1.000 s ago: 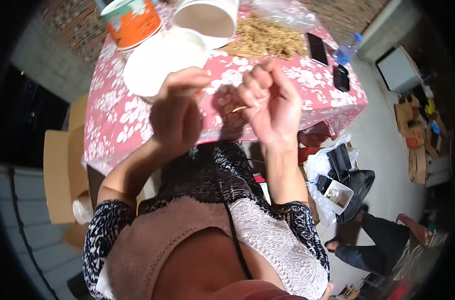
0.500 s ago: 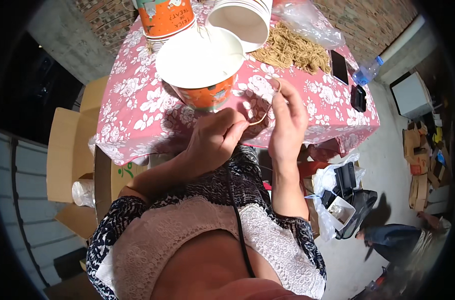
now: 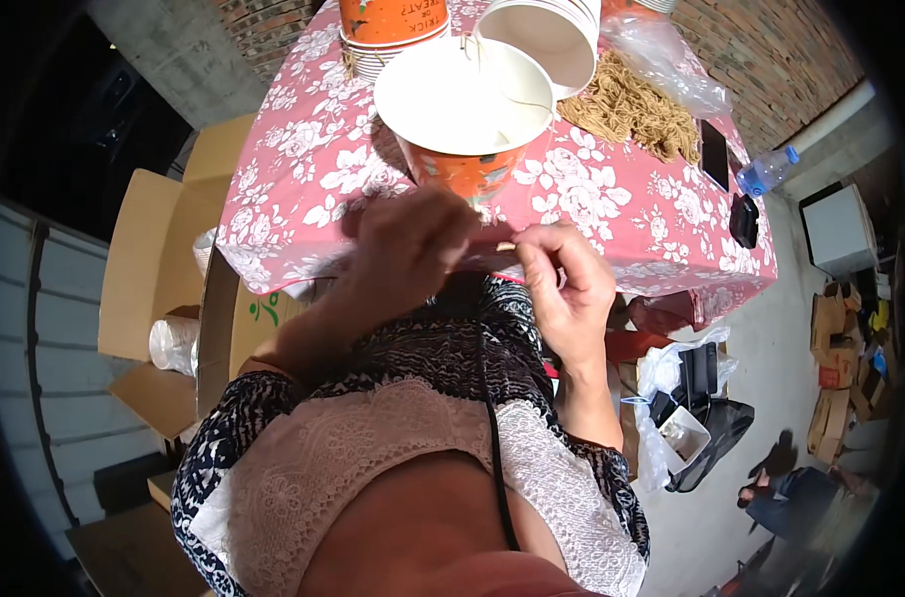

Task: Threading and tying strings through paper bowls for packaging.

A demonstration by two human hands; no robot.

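My right hand (image 3: 574, 289) is closed in a pinch on a short tan cord (image 3: 507, 246) near the table's front edge. Just left of it, my left hand (image 3: 413, 244) is curled, blurred and in shadow; whatever its fingers hold cannot be made out. Beyond both hands stands an orange paper bucket (image 3: 467, 174) with a white inside, tilted so its mouth shows. A tan strand (image 3: 532, 102) lies inside it, and another piece of cord shows at its far rim.
A stack of orange buckets (image 3: 393, 25) and a stack of white-lined buckets (image 3: 542, 45) stand behind. To the right lie a tan cord pile (image 3: 636, 109), clear plastic bag (image 3: 671, 60), phone (image 3: 713, 154), bottle (image 3: 768, 171) and black case (image 3: 743, 221). An open cardboard box (image 3: 139, 269) stands left.
My right hand has lowered toward the table's front edge, and less cord shows between my hands. My left hand has turned and blurred. The whole view has shifted, moving the table rightward in it.
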